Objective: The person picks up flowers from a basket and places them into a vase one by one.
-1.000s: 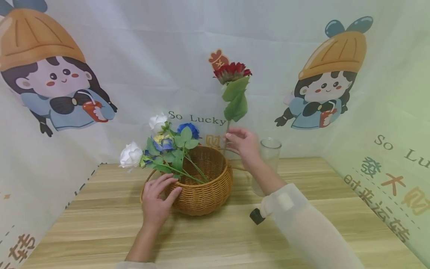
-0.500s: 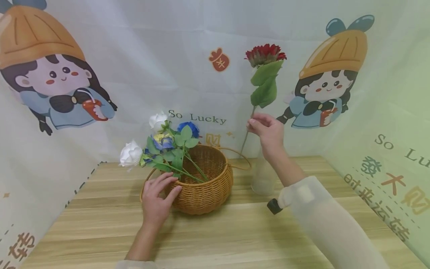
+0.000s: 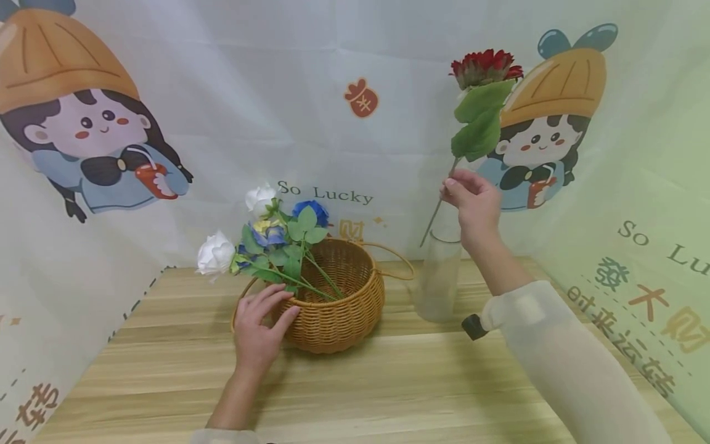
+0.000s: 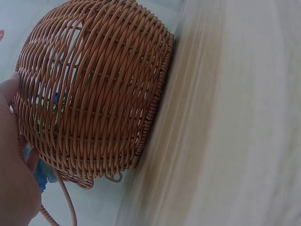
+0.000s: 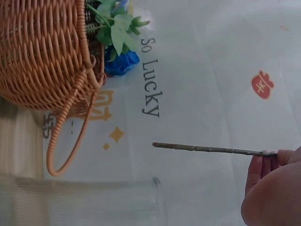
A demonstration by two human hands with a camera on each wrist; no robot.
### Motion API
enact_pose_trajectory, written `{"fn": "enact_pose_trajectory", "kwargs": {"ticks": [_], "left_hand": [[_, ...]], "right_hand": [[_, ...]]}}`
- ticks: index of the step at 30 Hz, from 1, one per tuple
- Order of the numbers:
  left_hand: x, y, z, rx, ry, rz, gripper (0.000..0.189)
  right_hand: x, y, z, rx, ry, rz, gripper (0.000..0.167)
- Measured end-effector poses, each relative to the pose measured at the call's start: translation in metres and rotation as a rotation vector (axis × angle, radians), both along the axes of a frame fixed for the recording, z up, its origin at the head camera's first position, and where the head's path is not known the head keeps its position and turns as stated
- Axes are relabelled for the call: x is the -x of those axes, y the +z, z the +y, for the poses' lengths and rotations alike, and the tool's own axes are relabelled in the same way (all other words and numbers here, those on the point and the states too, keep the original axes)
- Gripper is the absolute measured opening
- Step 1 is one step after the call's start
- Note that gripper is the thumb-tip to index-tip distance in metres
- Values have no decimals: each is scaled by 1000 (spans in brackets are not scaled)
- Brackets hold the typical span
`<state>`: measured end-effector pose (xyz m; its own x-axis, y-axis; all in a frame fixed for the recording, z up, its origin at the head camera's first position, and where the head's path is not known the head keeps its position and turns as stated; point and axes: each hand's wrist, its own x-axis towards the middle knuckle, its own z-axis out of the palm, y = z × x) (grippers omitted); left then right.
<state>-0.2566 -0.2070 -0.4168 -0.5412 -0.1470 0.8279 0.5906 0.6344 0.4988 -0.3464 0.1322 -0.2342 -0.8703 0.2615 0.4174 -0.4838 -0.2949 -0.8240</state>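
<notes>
My right hand [image 3: 478, 206] pinches the thin stem of a red flower [image 3: 487, 68] with green leaves, held tilted in the air. The stem's bare lower end [image 5: 174, 146] points down beside the mouth of a clear glass vase [image 3: 437, 287], apart from it. A brown wicker basket [image 3: 338, 327] stands left of the vase, with white roses [image 3: 216, 253] and blue flowers [image 3: 312, 213] leaning out over its left side. My left hand [image 3: 259, 333] holds the basket's near left rim; the left wrist view shows the thumb against the weave.
A wooden tabletop [image 3: 355, 394] carries the basket and vase. The basket's looped handle [image 3: 396, 259] sticks out to the right, near the vase. A printed cloth [image 3: 310, 123] closes in the back and both sides.
My right hand has moved right and upward with the red flower, lifting its stem away from behind the basket to above the vase's left side. My left hand stays on the rim.
</notes>
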Motion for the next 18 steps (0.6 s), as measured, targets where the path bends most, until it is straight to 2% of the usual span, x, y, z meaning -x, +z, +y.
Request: {"fn": "enact_pose_trajectory", "kwargs": {"ticks": [8,15,18], "left_hand": [[2,-2,-1,6,1,16,27],[1,0,0,2,-1,32,28],[0,0,0,2,-1,34,28]], "right_hand": [[6,7,21,30,-88,-36,15],[8,5,35,57,-148,-67,16],[10,4,37,36,-188,-67,19]]}}
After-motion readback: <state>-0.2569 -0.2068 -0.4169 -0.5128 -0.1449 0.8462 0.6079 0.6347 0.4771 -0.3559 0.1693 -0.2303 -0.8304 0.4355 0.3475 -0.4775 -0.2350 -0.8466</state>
